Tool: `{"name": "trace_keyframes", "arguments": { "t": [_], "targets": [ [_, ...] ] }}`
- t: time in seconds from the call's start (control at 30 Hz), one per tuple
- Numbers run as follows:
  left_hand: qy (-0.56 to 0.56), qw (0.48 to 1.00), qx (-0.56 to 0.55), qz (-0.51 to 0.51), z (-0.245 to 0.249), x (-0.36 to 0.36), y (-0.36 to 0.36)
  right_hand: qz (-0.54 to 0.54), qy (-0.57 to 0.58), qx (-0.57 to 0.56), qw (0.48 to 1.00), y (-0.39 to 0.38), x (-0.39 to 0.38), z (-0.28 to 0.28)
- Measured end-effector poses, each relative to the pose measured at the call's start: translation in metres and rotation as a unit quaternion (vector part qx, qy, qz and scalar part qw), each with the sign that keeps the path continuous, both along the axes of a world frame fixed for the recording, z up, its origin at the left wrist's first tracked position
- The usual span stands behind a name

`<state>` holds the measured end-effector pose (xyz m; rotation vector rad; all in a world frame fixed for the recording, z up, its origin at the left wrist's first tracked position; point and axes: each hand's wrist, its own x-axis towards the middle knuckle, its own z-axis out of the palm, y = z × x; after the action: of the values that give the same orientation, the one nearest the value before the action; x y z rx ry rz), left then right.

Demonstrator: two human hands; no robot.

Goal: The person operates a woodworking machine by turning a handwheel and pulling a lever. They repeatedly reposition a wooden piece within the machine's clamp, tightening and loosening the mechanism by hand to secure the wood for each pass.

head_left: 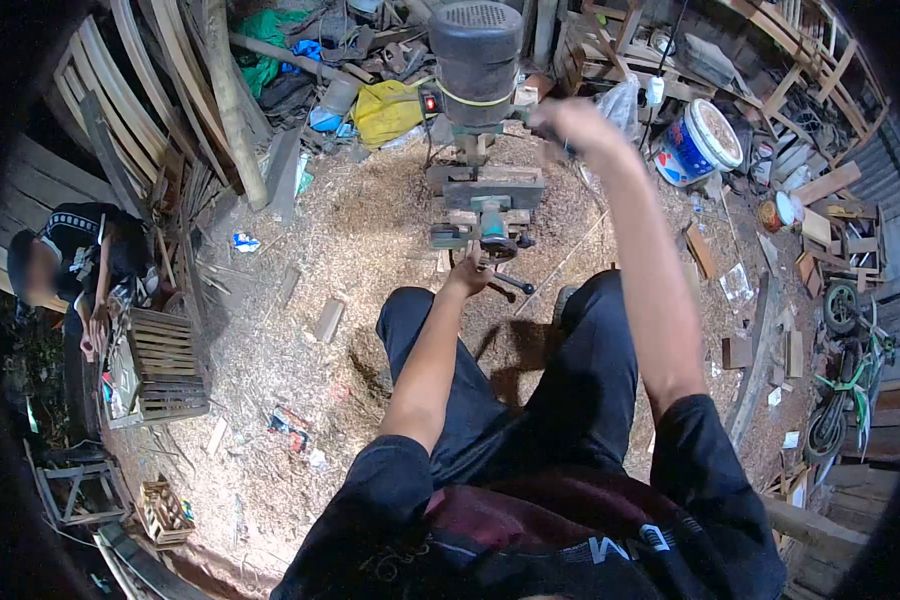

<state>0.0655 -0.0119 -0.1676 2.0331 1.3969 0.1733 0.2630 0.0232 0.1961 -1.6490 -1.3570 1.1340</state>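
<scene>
Though yellow band [476, 102] circles it, motor [476, 65] dark.

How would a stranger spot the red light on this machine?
Find the machine beyond the wearer's knees, topped by a big dark motor. Left of the motor's lower part is a small, black-edged red light. Its glow sets it apart from the yellow sheet beside it.

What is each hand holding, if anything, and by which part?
Cannot be told: the left hand is by the handwheel, its grip unclear; the right hand, raised near the motor housing, is too blurred to judge.
</scene>
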Motion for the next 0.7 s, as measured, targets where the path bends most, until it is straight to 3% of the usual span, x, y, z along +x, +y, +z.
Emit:
{"name": "trace_keyframes", "arguments": {
  "t": [0.07, 0.13, 0.23, 0.3, 0.33, 0.37, 0.47, 0.6, 0.7],
  "targets": [
    [-0.042, 0.996, -0.075, 0.026, 0.023, -0.003, -0.002, -0.058, 0.115, 0.065, 0.989, 0.021, 0.006, 0.028],
    [-0.089, 0.996, -0.007, 0.024, 0.000, -0.004, 0.007, -0.051, 0.005, 0.193, 0.980, 0.043, 0.014, 0.052],
    [-0.162, 0.986, 0.026, 0.011, -0.019, -0.003, 0.019, -0.146, 0.072, 0.327, 0.931, 0.102, 0.003, 0.072],
    [-0.160, 0.984, 0.076, -0.006, -0.032, 0.003, 0.019, -0.150, 0.168, 0.345, 0.911, 0.128, 0.002, 0.065],
    [-0.215, 0.976, 0.007, -0.018, -0.041, 0.005, 0.021, -0.150, 0.215, 0.351, 0.899, 0.140, 0.001, 0.057],
    [-0.178, 0.982, 0.055, -0.011, -0.038, 0.010, 0.015, -0.102, 0.240, 0.358, 0.897, 0.175, 0.016, 0.034],
    [-0.117, 0.988, 0.103, -0.006, -0.033, 0.017, 0.005, -0.047, 0.099, 0.385, 0.917, 0.091, 0.009, 0.020],
    [-0.107, 0.977, 0.183, -0.002, -0.046, 0.029, 0.003, 0.013, 0.158, 0.485, 0.860, 0.023, 0.003, -0.067],
    [-0.137, 0.967, 0.214, 0.014, -0.037, 0.034, -0.004, -0.002, 0.137, 0.472, 0.871, -0.029, -0.008, -0.105]
  ]
}}
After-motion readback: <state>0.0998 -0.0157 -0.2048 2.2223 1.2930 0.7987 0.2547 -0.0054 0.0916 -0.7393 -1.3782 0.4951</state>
